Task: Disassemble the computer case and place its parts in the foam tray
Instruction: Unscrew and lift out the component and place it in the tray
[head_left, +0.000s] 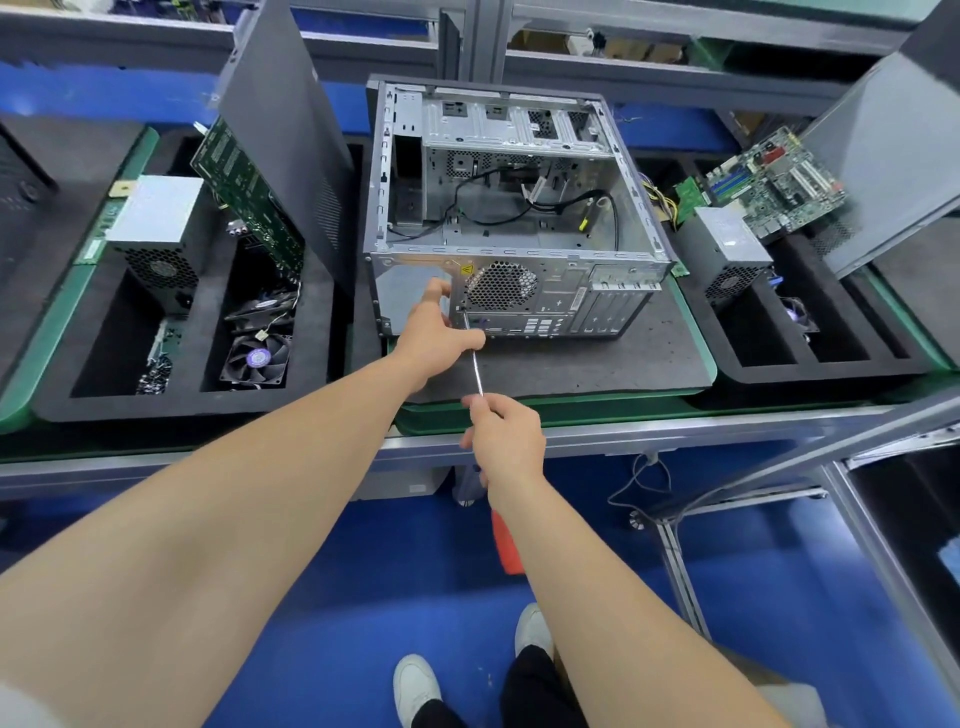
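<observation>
The open grey computer case (519, 208) lies on a dark mat (597, 358) in the middle of the bench, its rear panel with the fan grille facing me. My right hand (506, 439) grips a screwdriver (475, 366); the thin metal shaft points up at the lower left of the rear panel. My left hand (434, 332) rests against the case's rear left corner, thumb and fingers beside the shaft tip. Loose black cables lie inside the case. The black foam tray (57, 395) to the left holds a power supply (156, 228), a green circuit board (244, 192) and fans (257, 358).
A dark side panel (291, 135) leans upright in the left tray. A second foam tray (831, 358) at the right holds a power supply (727, 254), a motherboard (774, 182) and another leaning panel (893, 150). The bench's metal front edge (675, 441) runs below my hands.
</observation>
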